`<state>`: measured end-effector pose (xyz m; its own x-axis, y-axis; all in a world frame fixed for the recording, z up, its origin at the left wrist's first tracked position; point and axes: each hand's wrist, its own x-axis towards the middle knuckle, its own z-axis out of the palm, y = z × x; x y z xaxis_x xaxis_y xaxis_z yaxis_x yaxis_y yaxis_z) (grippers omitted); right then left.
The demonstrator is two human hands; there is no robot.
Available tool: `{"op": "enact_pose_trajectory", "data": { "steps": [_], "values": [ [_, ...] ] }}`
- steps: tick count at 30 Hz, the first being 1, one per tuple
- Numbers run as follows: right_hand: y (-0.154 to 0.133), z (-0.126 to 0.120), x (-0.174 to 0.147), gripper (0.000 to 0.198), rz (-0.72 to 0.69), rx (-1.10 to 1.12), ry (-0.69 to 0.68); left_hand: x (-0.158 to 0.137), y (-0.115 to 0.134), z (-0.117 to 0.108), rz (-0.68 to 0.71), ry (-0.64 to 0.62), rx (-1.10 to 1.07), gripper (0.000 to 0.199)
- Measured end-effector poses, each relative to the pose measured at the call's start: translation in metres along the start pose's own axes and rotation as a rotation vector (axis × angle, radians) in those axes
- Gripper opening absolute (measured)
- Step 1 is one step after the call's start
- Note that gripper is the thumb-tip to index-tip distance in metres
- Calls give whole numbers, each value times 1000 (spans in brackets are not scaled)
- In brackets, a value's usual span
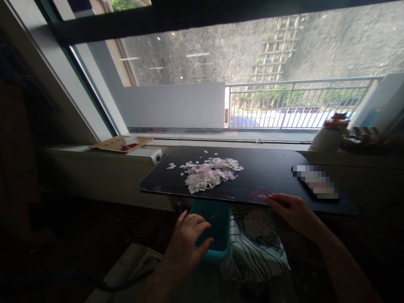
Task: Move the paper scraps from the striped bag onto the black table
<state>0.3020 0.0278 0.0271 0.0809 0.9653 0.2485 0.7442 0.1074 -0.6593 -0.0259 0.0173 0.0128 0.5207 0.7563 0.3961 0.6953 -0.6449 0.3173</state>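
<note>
A thin, see-through round disc (260,195) with pinkish markings lies at or just above the front edge of the black tabletop (265,164). My right hand (292,210) pinches the disc's right rim between thumb and fingers. To the left of the disc, a heap of small paper scraps (210,173), mostly white with pink tints, is spread on the tabletop. My left hand (192,235) is held over the left side of a teal plastic bin (217,255), its fingers apart and nothing in them. The bin's interior is dark.
A black-and-white striped cloth (252,261) hangs right of the bin. On the table's right lies a dark flat object (315,183), its face blurred out. Red-handled scissors (128,147) rest on a brown envelope (110,143) by the window. A white pot (326,136) stands on the sill.
</note>
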Motion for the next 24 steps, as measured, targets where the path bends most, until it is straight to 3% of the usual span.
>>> {"op": "enact_pose_trajectory", "data": {
  "steps": [4, 6, 9, 12, 16, 21, 24],
  "values": [
    [6, 4, 38, 42, -10, 39, 100, 41, -31, -10, -114, 110, 121, 16],
    [12, 11, 57, 44, 11, 68, 148, 66, -47, -13, -157, 106, 165, 19],
    [24, 27, 75, 47, 62, 145, 188, 102, -64, -7, -94, 13, 169, 24],
    [33, 38, 79, 46, 81, 147, 217, 132, -74, 8, -8, -139, 158, 28],
    [34, 40, 75, 45, 67, 125, 214, 165, -82, 24, -33, -193, 164, 32],
    [31, 40, 75, 42, 68, 64, 216, 202, -87, 22, -125, -214, 178, 24],
    [31, 41, 75, 40, 58, 50, 223, 220, -88, 16, -151, -260, 170, 30]
  ]
}}
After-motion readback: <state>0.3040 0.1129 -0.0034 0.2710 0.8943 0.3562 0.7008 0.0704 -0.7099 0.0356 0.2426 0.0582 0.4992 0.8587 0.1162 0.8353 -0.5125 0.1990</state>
